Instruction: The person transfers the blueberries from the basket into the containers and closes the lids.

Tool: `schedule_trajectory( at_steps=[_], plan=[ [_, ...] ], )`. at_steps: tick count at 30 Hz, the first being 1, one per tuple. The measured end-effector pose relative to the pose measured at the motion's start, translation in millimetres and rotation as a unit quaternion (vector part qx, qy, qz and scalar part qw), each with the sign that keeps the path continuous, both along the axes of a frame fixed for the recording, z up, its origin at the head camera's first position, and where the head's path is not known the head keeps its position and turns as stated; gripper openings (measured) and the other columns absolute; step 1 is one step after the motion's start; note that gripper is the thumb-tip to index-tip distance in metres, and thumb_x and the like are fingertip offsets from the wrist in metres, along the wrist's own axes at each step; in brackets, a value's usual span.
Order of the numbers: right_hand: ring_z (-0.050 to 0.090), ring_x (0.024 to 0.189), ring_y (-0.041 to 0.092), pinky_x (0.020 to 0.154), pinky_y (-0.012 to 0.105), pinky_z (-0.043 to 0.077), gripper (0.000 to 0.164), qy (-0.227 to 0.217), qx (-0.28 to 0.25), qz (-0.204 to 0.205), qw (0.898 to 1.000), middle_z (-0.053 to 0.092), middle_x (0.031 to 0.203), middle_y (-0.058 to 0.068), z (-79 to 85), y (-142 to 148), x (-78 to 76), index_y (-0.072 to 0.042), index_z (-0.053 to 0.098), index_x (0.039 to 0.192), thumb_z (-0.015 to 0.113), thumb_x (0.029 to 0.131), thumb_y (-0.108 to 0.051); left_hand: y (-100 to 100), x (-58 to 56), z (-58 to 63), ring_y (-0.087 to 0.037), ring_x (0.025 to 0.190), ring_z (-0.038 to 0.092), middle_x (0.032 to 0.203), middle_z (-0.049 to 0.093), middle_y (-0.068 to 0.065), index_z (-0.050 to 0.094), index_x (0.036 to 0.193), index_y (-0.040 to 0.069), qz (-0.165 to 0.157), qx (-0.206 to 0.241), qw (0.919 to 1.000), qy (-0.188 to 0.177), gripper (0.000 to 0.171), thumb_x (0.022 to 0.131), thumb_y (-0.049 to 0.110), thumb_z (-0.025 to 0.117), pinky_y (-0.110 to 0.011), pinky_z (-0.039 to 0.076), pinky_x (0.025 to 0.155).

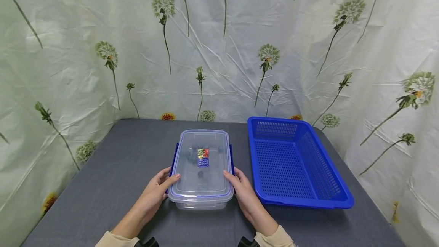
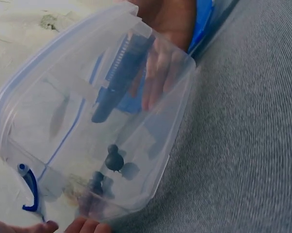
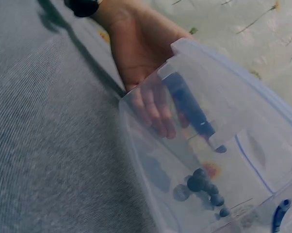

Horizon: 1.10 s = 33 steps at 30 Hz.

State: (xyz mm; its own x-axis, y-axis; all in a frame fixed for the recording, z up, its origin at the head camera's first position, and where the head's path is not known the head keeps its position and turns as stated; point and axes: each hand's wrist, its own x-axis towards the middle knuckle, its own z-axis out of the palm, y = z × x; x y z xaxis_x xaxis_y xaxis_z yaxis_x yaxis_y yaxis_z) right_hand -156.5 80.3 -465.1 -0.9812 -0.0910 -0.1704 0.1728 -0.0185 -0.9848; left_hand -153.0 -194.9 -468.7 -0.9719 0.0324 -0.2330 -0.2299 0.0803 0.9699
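A clear plastic food storage container (image 1: 192, 186) with a lid and blue side latches (image 2: 32, 187) is held between both hands. My left hand (image 1: 154, 191) grips its left side near the front, thumb on the lid. On the right side my right hand (image 1: 244, 190) grips it the same way, thumb on the lid's edge. A printed label (image 1: 203, 157) marks the lid's middle. Through the clear wall, small dark rounded things (image 2: 114, 159) show inside; their kind is unclear. In the right wrist view several dark round shapes (image 3: 198, 180) appear clustered.
A blue slotted plastic basket (image 1: 255, 155) stands to the right of the container, close to my right hand. Both are over a grey cloth-covered table (image 1: 130, 155). A white curtain with dandelion prints (image 1: 212, 48) hangs behind and along the sides.
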Motion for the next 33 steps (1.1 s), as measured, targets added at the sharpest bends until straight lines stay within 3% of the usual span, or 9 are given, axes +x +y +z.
schedule_trajectory(
  at_steps=[5,8,10,14,19,23,27,31,33],
  plan=[
    [0.060,0.134,0.027,0.113,0.044,0.051,0.079,0.022,-0.014,-0.029,0.999,0.051,0.158,0.026,-2.0,-0.5,1.7,-0.004,0.022,0.165,0.065,0.108,-0.038,5.5,4.0,4.9,-0.029,0.134,0.060,0.158,0.051,-0.025,0.022,0.169,0.018,0.011,0.016,0.9997,0.011,0.082,0.105,0.036,0.070,-0.048,0.051,0.112],
    [0.047,0.151,0.037,0.124,0.056,0.042,0.081,0.049,-0.009,-0.025,0.998,0.039,0.169,0.023,-2.7,0.0,3.8,-0.011,0.017,0.170,0.063,0.109,-0.037,9.2,6.8,8.3,-0.037,0.141,0.056,0.167,0.041,-0.026,0.016,0.172,0.028,-0.001,0.024,0.9995,0.020,0.082,0.108,0.037,0.067,-0.048,0.055,0.109],
    [0.032,0.161,0.042,0.130,0.064,0.029,0.082,0.061,-0.003,-0.012,0.998,0.026,0.176,0.020,-4.0,0.6,5.5,-0.015,0.012,0.173,0.061,0.110,-0.036,10.9,8.9,9.0,-0.044,0.148,0.049,0.173,0.029,-0.025,0.011,0.173,0.035,-0.011,0.028,0.9994,0.018,0.082,0.109,0.039,0.063,-0.056,0.053,0.112],
    [0.002,0.168,0.042,0.132,0.070,0.004,0.087,0.077,0.000,0.026,0.997,-0.001,0.182,0.013,-6.4,1.2,6.9,-0.023,-0.001,0.174,0.058,0.111,-0.035,12.5,10.8,7.9,-0.051,0.162,0.022,0.181,0.000,-0.019,-0.003,0.172,0.044,-0.039,0.033,0.9987,0.008,0.085,0.111,0.046,0.056,-0.073,0.034,0.123],
    [-0.007,0.168,0.041,0.130,0.073,-0.006,0.085,0.093,0.005,0.050,0.994,-0.009,0.183,0.009,-7.5,0.1,7.3,-0.028,-0.005,0.174,0.053,0.112,-0.032,12.0,11.6,5.9,-0.048,0.167,-0.002,0.181,-0.018,-0.007,-0.013,0.170,0.045,-0.067,0.036,0.9970,0.016,0.087,0.112,0.048,0.053,-0.073,0.017,0.127],
    [-0.006,0.168,0.041,0.131,0.072,-0.005,0.082,0.097,0.019,0.049,0.994,-0.007,0.183,0.009,-5.6,-1.3,7.4,-0.025,-0.003,0.174,0.050,0.111,-0.026,11.9,11.9,6.6,-0.046,0.167,-0.005,0.181,-0.018,-0.006,-0.012,0.170,0.045,-0.077,0.035,0.9961,0.025,0.083,0.114,0.045,0.049,-0.072,0.015,0.128],
    [-0.004,0.168,0.041,0.131,0.071,-0.003,0.079,0.096,0.047,0.049,0.993,-0.005,0.183,0.011,0.0,-1.9,5.2,-0.020,-0.001,0.174,0.047,0.111,-0.022,12.3,10.4,9.8,-0.041,0.168,-0.005,0.182,-0.011,-0.004,-0.006,0.171,0.043,-0.070,-0.006,0.9967,0.041,0.077,0.115,0.038,0.046,-0.070,0.009,0.131],
    [0.004,0.167,0.044,0.132,0.072,0.005,0.080,0.099,0.133,0.053,0.985,0.002,0.182,0.017,13.9,0.8,5.4,-0.013,0.001,0.174,0.050,0.111,-0.023,12.4,8.3,13.1,-0.040,0.168,-0.003,0.183,-0.004,-0.007,-0.002,0.174,0.035,-0.069,-0.064,0.9936,0.063,0.075,0.116,0.033,0.046,-0.068,0.002,0.133],
    [0.008,0.166,0.046,0.131,0.072,0.010,0.081,0.109,0.197,0.061,0.972,0.006,0.181,0.020,25.9,3.6,9.2,-0.011,0.003,0.174,0.052,0.111,-0.027,10.9,8.5,16.4,-0.043,0.167,0.007,0.182,0.004,-0.015,-0.001,0.174,0.028,-0.078,-0.100,0.9887,0.079,0.077,0.116,0.033,0.047,-0.068,0.009,0.133]
  ],
)
